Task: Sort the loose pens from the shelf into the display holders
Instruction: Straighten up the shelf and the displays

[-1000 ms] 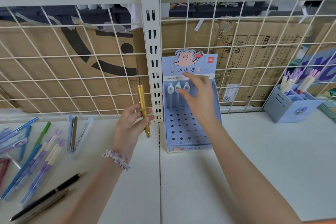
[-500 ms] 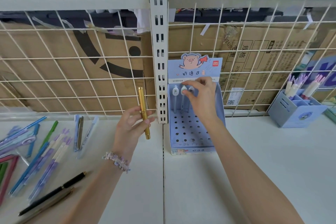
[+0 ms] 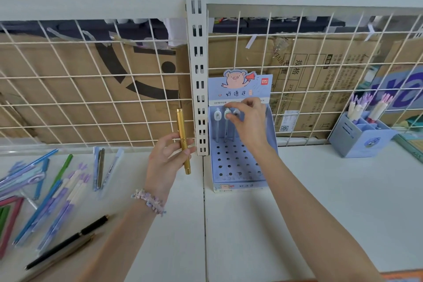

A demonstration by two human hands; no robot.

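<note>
Right hand (image 3: 248, 121) is pinching a white-capped pen (image 3: 227, 114) in the back row of the blue holder (image 3: 238, 162), near the shelf's (image 3: 320, 201) rear edge. Left hand (image 3: 168, 155) is gripping the gold pen (image 3: 183, 141) upright. Risk: fingers crowding neighbouring pens, prob. knocking them crooked.

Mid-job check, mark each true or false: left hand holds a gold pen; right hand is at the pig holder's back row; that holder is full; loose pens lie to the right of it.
1. The left hand holds a gold metal pen. True.
2. The right hand is at the back row of the blue perforated pig-print display holder. True.
3. That holder is full. False: most holes are empty.
4. Loose pens lie to its right. False: the loose pens lie to its left.
</note>
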